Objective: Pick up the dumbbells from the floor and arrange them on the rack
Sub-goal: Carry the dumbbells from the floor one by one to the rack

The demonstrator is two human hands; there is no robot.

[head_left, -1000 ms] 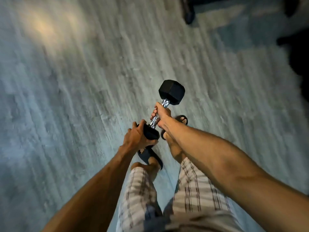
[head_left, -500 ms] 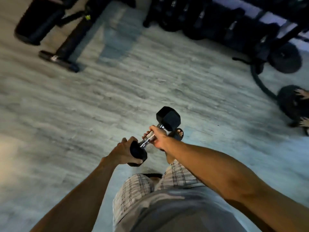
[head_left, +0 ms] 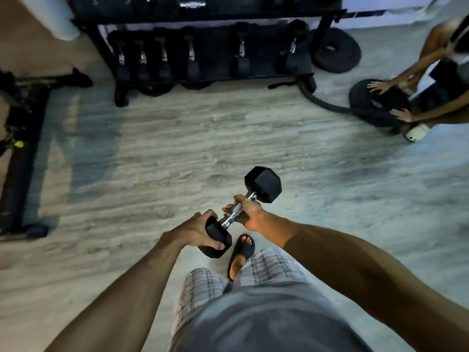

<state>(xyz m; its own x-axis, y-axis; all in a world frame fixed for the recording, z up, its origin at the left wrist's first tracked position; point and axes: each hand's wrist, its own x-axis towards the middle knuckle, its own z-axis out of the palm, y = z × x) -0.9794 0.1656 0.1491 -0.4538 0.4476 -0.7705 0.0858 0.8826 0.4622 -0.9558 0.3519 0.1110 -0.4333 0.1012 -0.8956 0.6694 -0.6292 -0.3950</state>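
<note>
A black hex dumbbell (head_left: 264, 184) with a chrome handle hangs in front of me, tilted up to the right, above the floor. My left hand (head_left: 195, 231) wraps its near black head. My right hand (head_left: 247, 210) grips the chrome handle just below the far head. The black dumbbell rack (head_left: 210, 17) stands at the top centre of the view, well ahead of me. Several dumbbells (head_left: 191, 57) lie side by side on its lower shelf. Its upper shelf is dark and cut off by the frame.
Another person (head_left: 431, 80) crouches at the right with both hands on a coiled battle rope (head_left: 373, 102). A second rope coil (head_left: 333, 53) lies beside the rack. A black bench frame (head_left: 22, 123) lies at the left. Grey wood-pattern floor (head_left: 203, 143) spreads between me and the rack.
The view has swung from bare floor up to the rack, which now sits straight ahead. The dumbbell stays in both hands in the same grip.
</note>
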